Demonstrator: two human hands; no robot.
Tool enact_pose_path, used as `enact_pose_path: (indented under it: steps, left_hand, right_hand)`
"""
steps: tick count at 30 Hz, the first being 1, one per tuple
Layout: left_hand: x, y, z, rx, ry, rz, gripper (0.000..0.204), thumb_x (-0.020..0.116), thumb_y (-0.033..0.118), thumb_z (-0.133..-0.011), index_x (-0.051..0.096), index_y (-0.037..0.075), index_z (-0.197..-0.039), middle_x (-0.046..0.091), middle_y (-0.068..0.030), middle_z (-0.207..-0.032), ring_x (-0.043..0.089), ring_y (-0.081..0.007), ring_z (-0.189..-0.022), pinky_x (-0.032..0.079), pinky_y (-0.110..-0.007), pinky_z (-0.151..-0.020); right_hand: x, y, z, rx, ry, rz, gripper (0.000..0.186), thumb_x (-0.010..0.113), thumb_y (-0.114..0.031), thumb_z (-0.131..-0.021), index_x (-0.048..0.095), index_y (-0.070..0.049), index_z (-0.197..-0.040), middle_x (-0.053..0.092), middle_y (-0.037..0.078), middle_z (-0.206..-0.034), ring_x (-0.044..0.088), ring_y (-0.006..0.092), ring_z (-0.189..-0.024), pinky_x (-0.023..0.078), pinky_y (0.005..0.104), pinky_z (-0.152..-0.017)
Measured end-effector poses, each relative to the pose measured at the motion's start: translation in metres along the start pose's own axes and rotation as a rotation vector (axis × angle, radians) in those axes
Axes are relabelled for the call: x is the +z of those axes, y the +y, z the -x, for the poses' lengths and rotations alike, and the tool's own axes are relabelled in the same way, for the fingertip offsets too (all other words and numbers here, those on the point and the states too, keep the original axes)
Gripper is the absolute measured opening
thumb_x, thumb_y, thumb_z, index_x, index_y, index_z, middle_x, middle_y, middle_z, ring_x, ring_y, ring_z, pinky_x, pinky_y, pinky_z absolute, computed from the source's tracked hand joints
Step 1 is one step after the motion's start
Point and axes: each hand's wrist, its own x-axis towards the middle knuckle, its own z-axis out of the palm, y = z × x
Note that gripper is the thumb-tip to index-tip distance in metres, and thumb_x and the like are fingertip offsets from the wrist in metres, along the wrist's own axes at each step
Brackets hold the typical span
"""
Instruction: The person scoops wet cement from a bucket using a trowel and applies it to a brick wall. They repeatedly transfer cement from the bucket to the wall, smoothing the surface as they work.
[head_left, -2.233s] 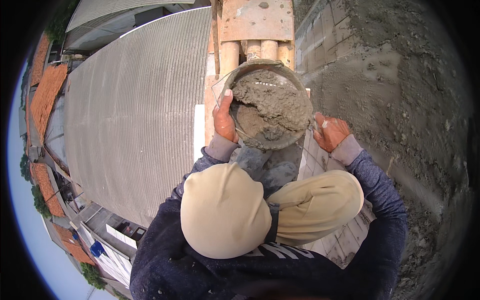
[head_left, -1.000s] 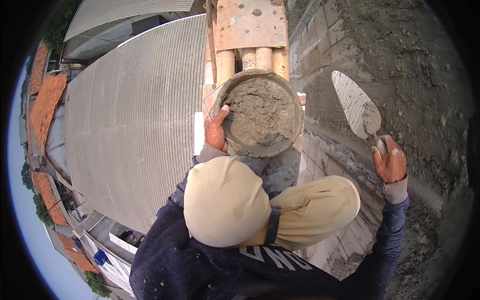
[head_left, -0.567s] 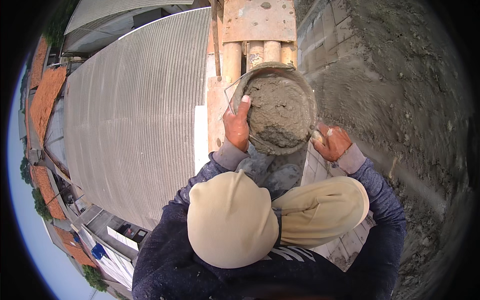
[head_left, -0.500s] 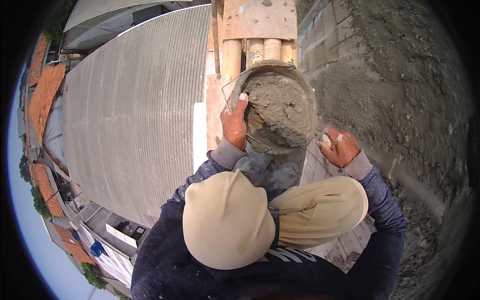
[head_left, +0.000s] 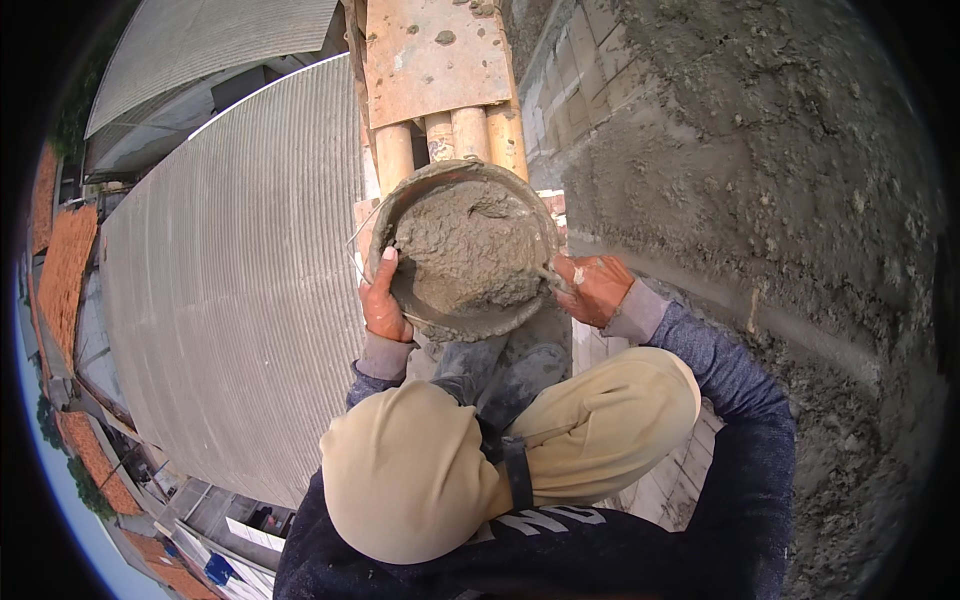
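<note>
Your right hand (head_left: 592,290) lies just outside the bucket (head_left: 468,329) at four o'clock, fingers curled closed round the trowel (head_left: 549,275); its neck points toward ten, over the rim, the blade probably hidden in the mortar (head_left: 465,235). Your left hand (head_left: 384,304) grips the bucket's rim at eight, thumb over the edge. Mortar heaps the bucket, with a hollow toward seven; the wire bail (head_left: 351,241) sits outside at nine.

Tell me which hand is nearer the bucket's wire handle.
Left. The left hand grips the rim of the bucket, close beside the wire handle; the right hand is at the bucket's opposite side.
</note>
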Motion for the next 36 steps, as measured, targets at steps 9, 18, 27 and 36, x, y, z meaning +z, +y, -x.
enact_pose_path:
  steps: [9, 18, 27, 36]
  left_hand:
    - [-0.037, 0.003, -0.017, -0.146, 0.066, 0.031, 0.043, 0.063, 0.017, -0.088, 0.055, -0.003, -0.125, 0.063, -0.0148, -0.12, 0.062, -0.028, -0.107, 0.049, -0.04, -0.096]
    - [-0.032, 0.006, -0.016, -0.059, 0.08, -0.073, 0.043, 0.064, 0.015, -0.087, 0.055, -0.002, -0.126, 0.063, -0.0139, -0.119, 0.061, -0.0279, -0.107, 0.047, -0.039, -0.098]
    - [0.021, 0.012, 0.001, 0.064, 0.016, -0.165, 0.048, 0.067, 0.017, -0.087, 0.052, -0.003, -0.128, 0.062, -0.0129, -0.117, 0.06, -0.0231, -0.104, 0.048, -0.035, -0.092]
    - [0.066, 0.01, 0.01, 0.207, -0.092, -0.548, 0.047, 0.059, 0.027, -0.093, 0.053, -0.003, -0.129, 0.063, -0.0158, -0.115, 0.057, -0.0234, -0.104, 0.043, -0.035, -0.095]
  right_hand:
    - [-0.001, 0.023, 0.011, -0.039, 0.081, -0.247, 0.037, 0.068, -0.017, -0.085, 0.052, -0.002, -0.114, 0.06, 0.018, -0.075, 0.057, 0.0378, -0.062, 0.046, 0.0431, -0.055]
    - [-0.136, 0.084, 0.078, 1.196, 0.598, -0.682, 0.029, 0.052, -0.036, -0.097, 0.049, -0.013, -0.115, 0.047, -0.002, -0.071, 0.045, 0.0069, -0.051, 0.037, 0.0238, -0.044]
    - [-0.162, 0.028, 0.187, 0.715, 0.393, 0.063, 0.03, 0.059, -0.027, -0.092, 0.053, -0.005, -0.111, 0.054, 0.009, -0.063, 0.056, 0.0256, -0.055, 0.044, 0.0383, -0.057]
    - [-0.033, -0.001, 0.001, 0.269, 0.09, 0.331, 0.035, 0.065, -0.015, -0.08, 0.054, -0.003, -0.111, 0.061, 0.021, -0.103, 0.062, 0.0391, -0.088, 0.05, 0.0466, -0.066]
